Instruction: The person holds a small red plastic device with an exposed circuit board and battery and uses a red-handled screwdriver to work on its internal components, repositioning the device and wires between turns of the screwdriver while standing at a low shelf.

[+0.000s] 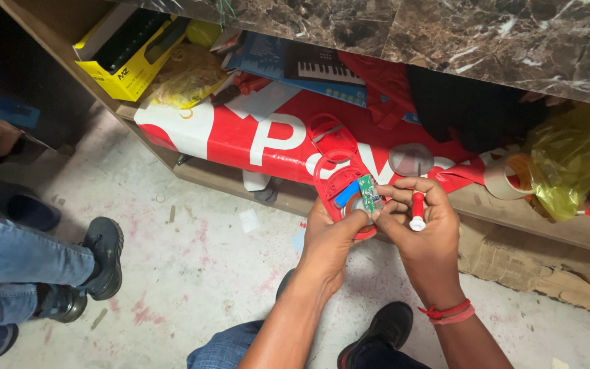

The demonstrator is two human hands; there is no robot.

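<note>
Midway, the left hand grips an opened red plastic casing, its green circuit board exposed, while the right hand clasps a red-handled screwdriver, reassembly undone

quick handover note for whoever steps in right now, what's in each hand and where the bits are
Left hand: grips the opened red plastic casing, thumb by the small green circuit board that sits at the casing's edge.
Right hand: fingertips pinch the circuit board; a red-and-white screwdriver is tucked in the same hand, tip not on any screw.
Nearby: a second red casing piece and a clear round disc lie on the red banner on the shelf; a roll of tape is to the right.
Done: casing is open, board exposed. Left: whether the board is loose cannot be told; casing is not closed.
</note>
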